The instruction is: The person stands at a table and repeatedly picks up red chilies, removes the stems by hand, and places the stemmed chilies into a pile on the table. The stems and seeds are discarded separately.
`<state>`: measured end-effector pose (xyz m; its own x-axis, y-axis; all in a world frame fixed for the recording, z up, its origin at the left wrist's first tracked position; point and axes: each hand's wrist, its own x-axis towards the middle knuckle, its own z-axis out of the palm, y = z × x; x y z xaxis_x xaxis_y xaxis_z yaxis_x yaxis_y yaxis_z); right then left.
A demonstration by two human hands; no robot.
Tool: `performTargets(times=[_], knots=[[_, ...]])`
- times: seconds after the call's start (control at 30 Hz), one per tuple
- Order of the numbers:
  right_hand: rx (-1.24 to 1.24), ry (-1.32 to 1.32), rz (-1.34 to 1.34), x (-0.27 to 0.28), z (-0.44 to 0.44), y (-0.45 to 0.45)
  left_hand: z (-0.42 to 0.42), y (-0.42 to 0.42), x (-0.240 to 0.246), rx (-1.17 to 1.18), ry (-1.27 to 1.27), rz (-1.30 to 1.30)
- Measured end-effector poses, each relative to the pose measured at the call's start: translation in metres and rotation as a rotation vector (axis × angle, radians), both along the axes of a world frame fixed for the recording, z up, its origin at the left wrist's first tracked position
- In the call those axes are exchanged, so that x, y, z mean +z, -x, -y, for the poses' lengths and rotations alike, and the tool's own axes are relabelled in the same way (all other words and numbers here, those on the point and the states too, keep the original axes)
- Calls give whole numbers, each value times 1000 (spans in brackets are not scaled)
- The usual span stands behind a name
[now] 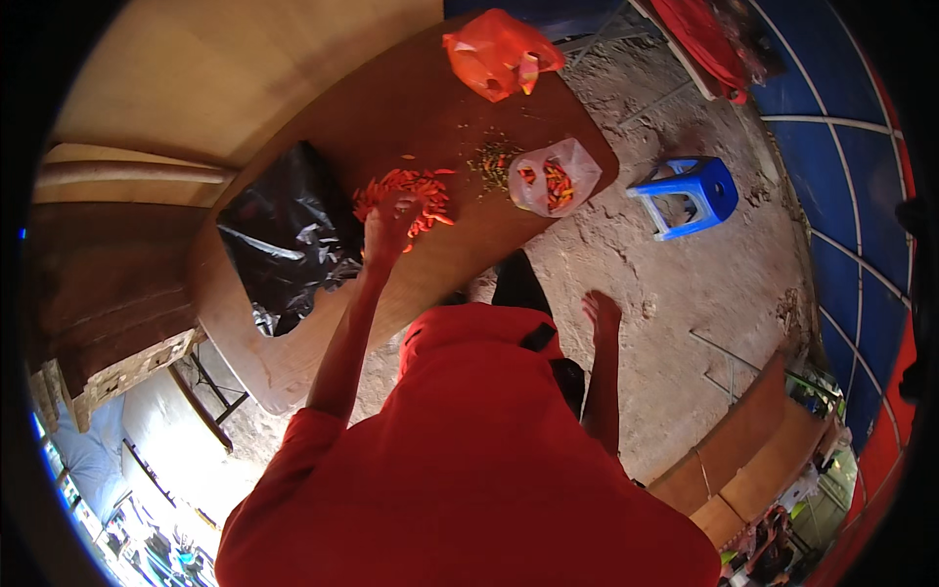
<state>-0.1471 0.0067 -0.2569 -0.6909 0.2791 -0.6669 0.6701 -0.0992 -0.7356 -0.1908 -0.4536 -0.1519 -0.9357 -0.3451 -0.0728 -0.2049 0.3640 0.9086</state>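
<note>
My left hand (386,226) is at the near edge of a pile of red chili peppers (429,192) on the brown wooden table (418,279); whether its fingers hold any cannot be told. Left of the pile lies a black plastic bag (290,227). My right hand (603,311) hangs beside my body over the floor, holding nothing, its fingers apart. Green pepper stems (493,163) are scattered right of the pile, next to a translucent plastic bag (526,192) with red and orange peppers in it. An orange-red plastic bag (499,55) rests at the table's far end.
A blue plastic stool (693,197) stands on the rough floor (653,352) right of the table. Wooden boards (733,447) are at the lower right. A blue tarpaulin (855,191) with pale cords lines the right side. A wooden panel (242,59) rises beyond the table.
</note>
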Motion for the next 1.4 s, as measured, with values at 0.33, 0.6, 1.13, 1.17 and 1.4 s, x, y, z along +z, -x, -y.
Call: performTargets(times=[0.33, 0.6, 1.13, 1.17, 1.4], knots=[[731, -264, -834, 73, 160, 178, -149, 93, 7, -12, 168, 87], [986, -127, -502, 27, 154, 214, -147, 116, 16, 26, -447, 99], [1776, -673, -864, -18, 177, 269, -174, 119, 26, 215, -479, 170], [1747, -677, -906, -18, 177, 268, -175, 118, 25, 233, -469, 172], [1762, -558, -711, 9, 171, 271, -169, 107, 28, 278, -457, 211]])
